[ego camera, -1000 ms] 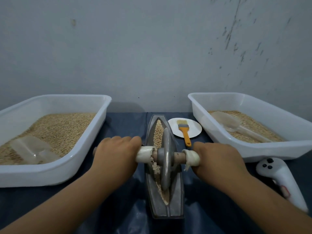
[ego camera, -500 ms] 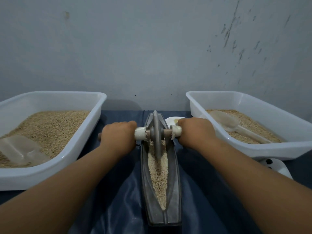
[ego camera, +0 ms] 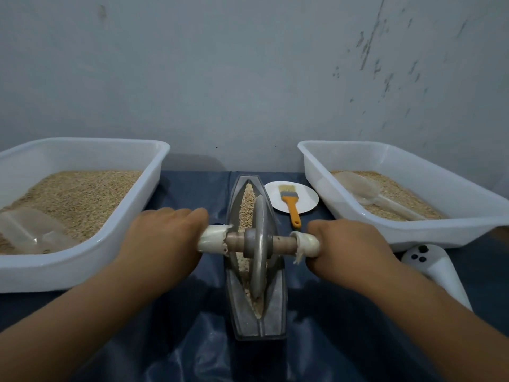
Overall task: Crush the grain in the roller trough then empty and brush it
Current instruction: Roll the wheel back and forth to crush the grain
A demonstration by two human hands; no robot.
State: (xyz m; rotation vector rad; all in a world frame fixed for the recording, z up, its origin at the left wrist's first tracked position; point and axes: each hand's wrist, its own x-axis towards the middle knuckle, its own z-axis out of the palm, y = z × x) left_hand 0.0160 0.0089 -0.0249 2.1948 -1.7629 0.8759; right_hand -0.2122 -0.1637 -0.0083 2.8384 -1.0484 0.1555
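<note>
I am crushing grain (ego camera: 248,201): my left hand (ego camera: 162,238) and right hand (ego camera: 349,245) are gripping the roller wheel (ego camera: 259,249) axle; next, pushing it along the trough (ego camera: 242,321).

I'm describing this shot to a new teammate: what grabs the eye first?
Dead centre, the metal roller wheel stands in the grain-filled trough, its axle gripped by the left hand and right hand. Two white tubs of grain flank it, left tub and right tub. An orange brush lies on a plate behind.
</note>
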